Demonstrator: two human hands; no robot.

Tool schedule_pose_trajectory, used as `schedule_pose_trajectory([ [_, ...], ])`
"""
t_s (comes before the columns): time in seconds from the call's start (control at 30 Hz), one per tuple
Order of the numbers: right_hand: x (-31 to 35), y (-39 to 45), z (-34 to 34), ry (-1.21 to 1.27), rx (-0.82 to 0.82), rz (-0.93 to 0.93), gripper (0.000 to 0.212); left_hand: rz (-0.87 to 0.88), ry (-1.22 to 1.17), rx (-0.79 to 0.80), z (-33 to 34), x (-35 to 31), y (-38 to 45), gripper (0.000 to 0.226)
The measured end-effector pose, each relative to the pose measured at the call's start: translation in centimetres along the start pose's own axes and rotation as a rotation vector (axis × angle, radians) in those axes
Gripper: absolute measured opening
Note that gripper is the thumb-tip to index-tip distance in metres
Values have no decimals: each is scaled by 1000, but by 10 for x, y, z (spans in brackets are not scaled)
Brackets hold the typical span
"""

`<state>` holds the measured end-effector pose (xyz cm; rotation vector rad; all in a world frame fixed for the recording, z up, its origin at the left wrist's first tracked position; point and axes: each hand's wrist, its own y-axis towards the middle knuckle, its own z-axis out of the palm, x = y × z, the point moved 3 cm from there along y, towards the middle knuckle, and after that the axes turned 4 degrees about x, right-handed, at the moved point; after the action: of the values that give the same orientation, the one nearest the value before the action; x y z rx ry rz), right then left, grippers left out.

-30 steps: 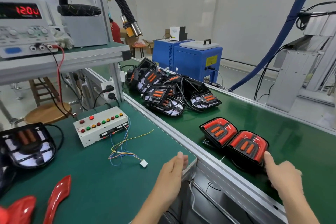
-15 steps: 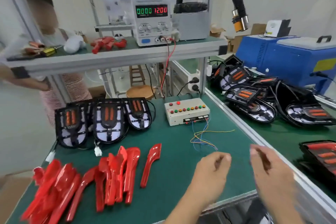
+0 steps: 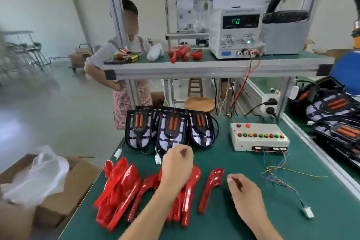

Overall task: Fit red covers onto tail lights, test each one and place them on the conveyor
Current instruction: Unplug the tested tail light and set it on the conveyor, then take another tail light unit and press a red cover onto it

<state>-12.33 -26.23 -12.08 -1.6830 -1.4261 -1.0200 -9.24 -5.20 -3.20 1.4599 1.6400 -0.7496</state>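
Note:
Three uncovered black tail lights stand side by side at the back of the green bench. Several red covers lie heaped at the front left, and a single red cover lies apart to their right. My left hand hovers over the covers just below the middle tail light, fingers loosely curled, holding nothing. My right hand hangs to the right of the single cover, empty and relaxed. A white test box with coloured buttons sits at the right, with loose wires trailing from it.
A power supply stands on the upper shelf. More tail lights lie on the conveyor at the right. A person in an apron stands behind the bench. An open cardboard box with plastic sits at the left.
My view has swung left from the conveyor to the bench. My right hand left the covered tail lights on the belt, and both hands moved over the red covers.

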Motion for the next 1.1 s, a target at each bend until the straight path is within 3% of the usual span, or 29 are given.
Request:
schedule_pose_trajectory([
  [0.13, -1, 10, 2, -41, -32, 19, 14, -80, 97, -34, -23, 20, 38, 25],
  [0.43, 51, 105, 8, -186, -94, -128, 14, -154, 218, 255, 33, 12, 87, 33],
  [0.5, 60, 127, 14, -232, -56, -140, 17, -163, 257, 187, 39, 9, 96, 31],
  [0.6, 74, 143, 28, -243, -23, -169, 16, -139, 240, -110, 25, 5, 104, 12],
  [0.67, 82, 146, 42, -202, 21, -171, 14, -141, 332, -265, 9, 11, 111, 20],
  [0.77, 90, 145, 67, -175, 150, -125, 16, -211, 443, -372, -12, 26, 119, 31],
  [0.97, 103, 143, 104, -238, 277, -99, 28, -323, 432, -209, -12, 56, 121, 31],
  [1.1, 106, 139, 116, -141, 321, -54, 26, -355, 404, -164, -16, 61, 121, 23],
])
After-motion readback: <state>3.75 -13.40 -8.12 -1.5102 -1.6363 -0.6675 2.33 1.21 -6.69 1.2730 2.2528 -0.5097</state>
